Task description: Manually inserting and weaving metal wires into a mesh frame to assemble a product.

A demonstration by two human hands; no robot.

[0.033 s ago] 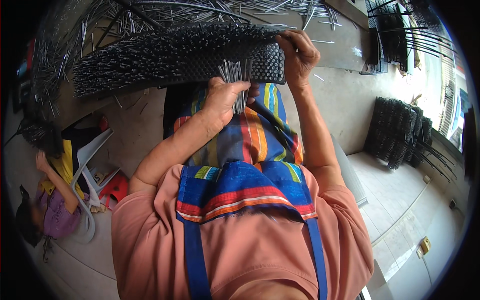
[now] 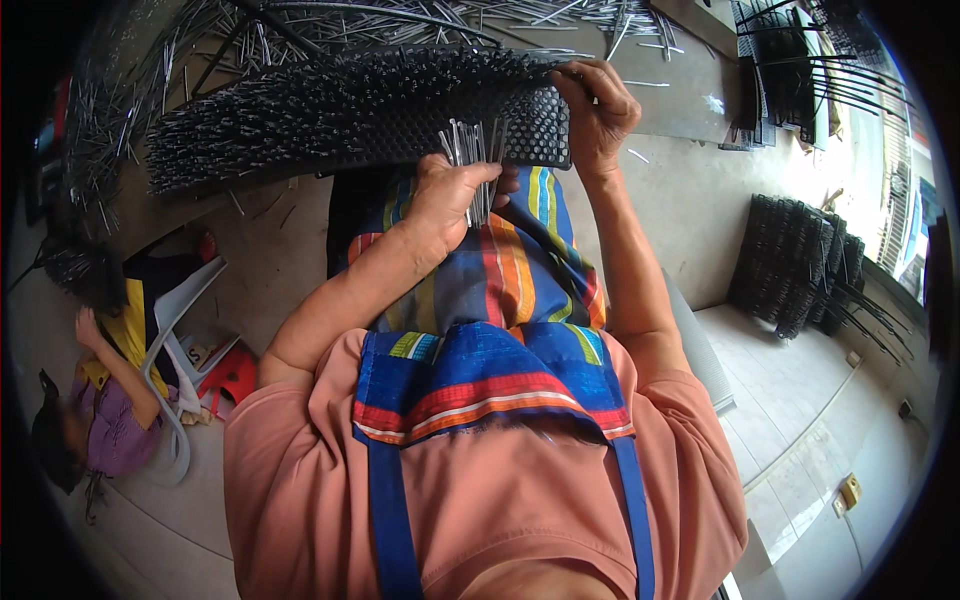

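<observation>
My left hand [image 2: 445, 195] is closed round a bundle of thin, shiny sticks [image 2: 474, 190], held upright in front of a long black perforated panel [image 2: 535, 125]. The panel lies across above my lap. Dense rows of short sticks [image 2: 260, 125] stand in its left and middle parts, while bare holes show near its right end. My right hand [image 2: 602, 105] has its fingers curled and pinched at the panel's far right corner. What lies between those fingertips is hidden.
Loose sticks [image 2: 440, 20] lie scattered beyond the panel. A stack of black panels [image 2: 795, 265] stands on the floor to the right, with more racks [image 2: 790, 75] at the far right. At the left, another person [image 2: 120, 400] sits beside a grey chair [image 2: 172, 345].
</observation>
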